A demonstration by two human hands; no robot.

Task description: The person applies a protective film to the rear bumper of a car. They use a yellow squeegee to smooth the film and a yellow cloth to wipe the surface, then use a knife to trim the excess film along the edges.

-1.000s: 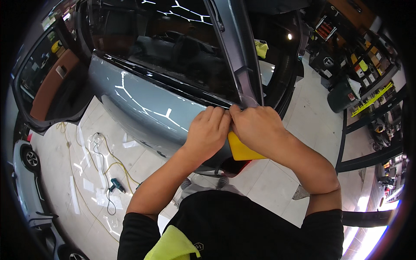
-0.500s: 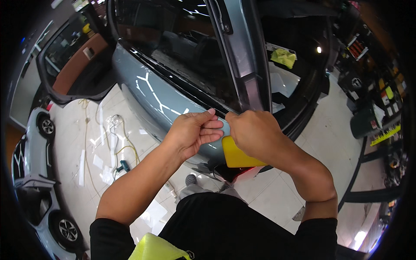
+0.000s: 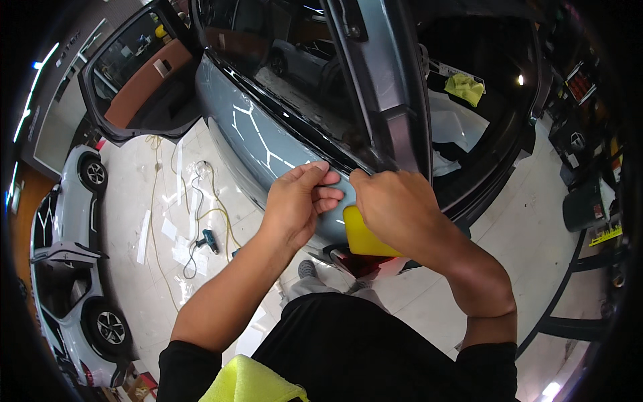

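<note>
Right hand [image 3: 396, 206] around flat yellow card [image 3: 367, 238]

Looks like glossy metal on the car panel [image 3: 251, 130], smooth plastic on the card [image 3: 367, 236] at its near end, matt cloth on the towel [image 3: 463, 89] right of the panel.

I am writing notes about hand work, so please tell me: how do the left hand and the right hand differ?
The left hand shows its thumb and bent fingertips; the right hand shows mainly its back, with most fingers hidden.

A yellow card sticks out under the right hand, which seems to grip it; whether the left hand pinches something, I cannot tell.

Both are bare and close together at the grey car.
</note>
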